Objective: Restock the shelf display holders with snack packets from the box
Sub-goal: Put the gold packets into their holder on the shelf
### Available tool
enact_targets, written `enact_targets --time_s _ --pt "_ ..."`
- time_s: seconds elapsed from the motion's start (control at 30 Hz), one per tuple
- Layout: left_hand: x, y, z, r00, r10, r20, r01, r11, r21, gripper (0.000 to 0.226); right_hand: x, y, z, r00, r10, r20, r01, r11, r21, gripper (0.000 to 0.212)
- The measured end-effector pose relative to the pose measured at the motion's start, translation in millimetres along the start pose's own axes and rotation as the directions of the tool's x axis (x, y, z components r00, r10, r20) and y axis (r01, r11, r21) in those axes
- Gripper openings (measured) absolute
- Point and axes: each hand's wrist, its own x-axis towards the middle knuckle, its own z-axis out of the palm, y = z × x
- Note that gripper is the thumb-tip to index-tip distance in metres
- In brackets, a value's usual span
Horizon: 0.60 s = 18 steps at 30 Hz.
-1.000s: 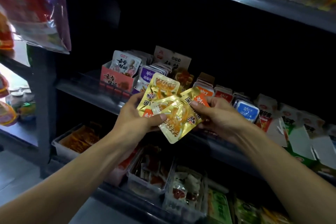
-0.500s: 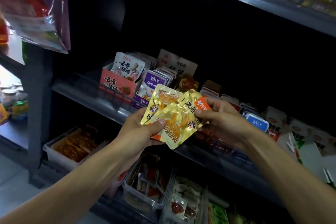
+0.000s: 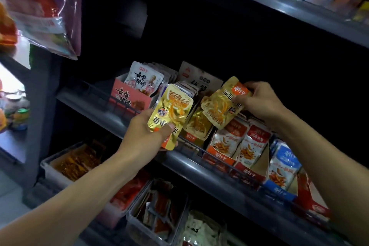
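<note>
At the middle shelf: a dark shelf point(image 3: 199, 163) with a wire front rail carried rows of snack packets in display holders.
Left grip: the left hand point(image 3: 146, 136) held a small stack of gold packets point(image 3: 171, 113) upright, thumb pressed over the lower front, just in front of the rail.
Right grip: the right hand point(image 3: 259, 102) pinched a single gold packet point(image 3: 221, 104) by its orange top corner, tilted above the gold-packet holder point(image 3: 196, 128).
Neighbours: a pink holder point(image 3: 129, 98) of white packets stood to the left; red-and-white packets point(image 3: 239, 142) and blue packets point(image 3: 283, 168) stood to the right.
Below: clear bins point(image 3: 151, 211) of packets sat on the lower shelf.
Upper left: a large purple bag point(image 3: 50, 6) hung close to the camera.
</note>
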Motion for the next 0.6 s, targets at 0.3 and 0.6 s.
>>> enact_targets --time_s 0.3,0.6 --pt "8.9 -11.9 1.0 0.998 0.057 -0.022 -0.056 0.996 0.070 0.014 30.1 0.9 30.8 0.999 -0.016 0.046 0.021 0.992 -0.121 0.023" --pt "8.9 -5.3 -7.1 0.996 0.065 -0.061 -0.058 0.993 0.107 0.012 38.7 3.2 41.1 0.995 -0.043 0.093 0.064 0.969 -0.237 0.035"
